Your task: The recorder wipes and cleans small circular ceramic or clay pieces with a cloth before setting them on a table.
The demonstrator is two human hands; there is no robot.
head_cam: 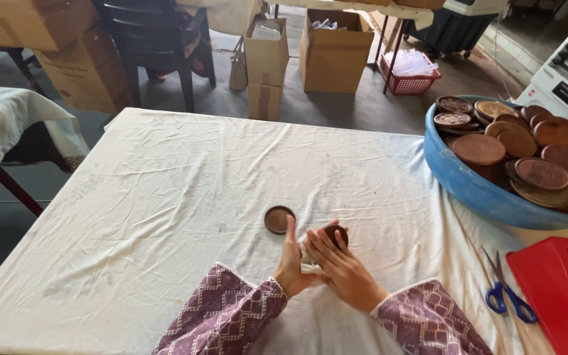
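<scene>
Indoors, white cloth-covered table (185, 197), blue basin (468, 190), cardboard boxes (334, 52), perhaps concrete floor (363, 108)

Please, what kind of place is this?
Probably a small craft or packing workshop. A blue tub holds many brown discs, cardboard boxes stand on the floor, and scissors lie on the cloth-covered table where the hands work.

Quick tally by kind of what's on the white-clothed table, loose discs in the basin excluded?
Blue basin holding brown discs: 1
Small brown round pieces: 2, a lid lying by the left hand, one piece in the right hand
Blue-handled scissors: 1
Red tape dispenser: 1
Total: 5
</scene>
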